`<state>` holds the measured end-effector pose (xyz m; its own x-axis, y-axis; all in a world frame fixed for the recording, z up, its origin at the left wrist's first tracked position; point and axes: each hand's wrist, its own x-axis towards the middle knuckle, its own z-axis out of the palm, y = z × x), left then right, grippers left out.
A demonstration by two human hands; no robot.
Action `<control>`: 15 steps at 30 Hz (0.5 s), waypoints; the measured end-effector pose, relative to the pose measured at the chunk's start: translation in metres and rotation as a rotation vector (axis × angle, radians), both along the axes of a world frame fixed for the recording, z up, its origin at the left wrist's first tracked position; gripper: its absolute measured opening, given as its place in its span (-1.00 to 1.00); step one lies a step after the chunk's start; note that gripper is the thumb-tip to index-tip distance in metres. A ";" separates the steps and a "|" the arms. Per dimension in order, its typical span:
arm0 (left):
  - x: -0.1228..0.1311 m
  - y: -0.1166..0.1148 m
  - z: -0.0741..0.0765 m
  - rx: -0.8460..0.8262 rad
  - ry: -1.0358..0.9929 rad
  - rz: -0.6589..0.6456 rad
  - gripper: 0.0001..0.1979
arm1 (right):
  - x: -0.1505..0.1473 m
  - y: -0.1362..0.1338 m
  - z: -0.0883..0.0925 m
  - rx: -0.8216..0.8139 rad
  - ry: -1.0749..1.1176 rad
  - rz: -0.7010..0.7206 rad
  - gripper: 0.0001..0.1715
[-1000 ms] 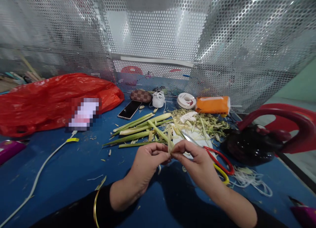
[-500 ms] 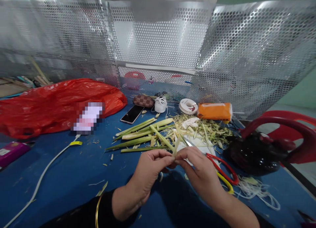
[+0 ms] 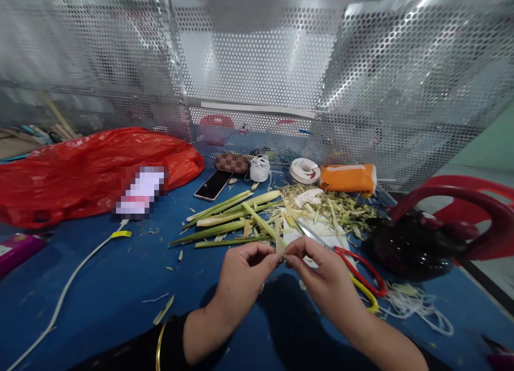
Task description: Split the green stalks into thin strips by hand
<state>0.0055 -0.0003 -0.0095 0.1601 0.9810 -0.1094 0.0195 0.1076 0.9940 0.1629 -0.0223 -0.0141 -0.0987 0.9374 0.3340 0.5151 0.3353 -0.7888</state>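
Between my fingertips, above the blue table, is a small pale green strip of plant leaf (image 3: 279,237), standing upright. My left hand (image 3: 244,277) pinches its lower end between thumb and forefinger. On the other side my right hand (image 3: 321,269) is closed in a pinch on the same strip, close to the left fingertips. Behind the hands lie several long green stalks (image 3: 225,229). Scissors with red and yellow handles (image 3: 363,269) rest beside my right hand, their blades on a white paper (image 3: 333,232). The strip's lowest part is hidden by my fingers.
Shredded plant bits (image 3: 349,210) are heaped behind the paper. A dark kettle (image 3: 413,248) and tangled white string (image 3: 421,307) are at the right. Along the back are an orange packet (image 3: 348,178), a ribbon spool (image 3: 305,171) and a phone (image 3: 214,185). A red plastic bag (image 3: 88,167) lies left.
My hands have shifted slightly left, and the fingertips are a little farther apart. More of the leaf strip shows upright between them. The view has moved slightly.
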 end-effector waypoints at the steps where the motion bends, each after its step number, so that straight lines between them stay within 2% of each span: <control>1: 0.000 0.000 0.000 -0.002 -0.006 -0.011 -0.88 | 0.000 0.000 0.000 -0.008 0.024 -0.005 -0.92; 3: -0.001 -0.001 0.001 -0.012 -0.022 -0.030 -0.87 | -0.001 0.001 0.000 -0.016 0.074 -0.014 -0.97; 9: 0.000 0.001 0.004 -0.086 -0.026 -0.040 -0.90 | -0.002 0.002 -0.001 -0.007 0.117 -0.023 -0.91; 15: -0.002 0.002 0.005 -0.279 -0.225 -0.071 -0.88 | 0.002 0.005 -0.001 0.054 0.106 0.048 -0.92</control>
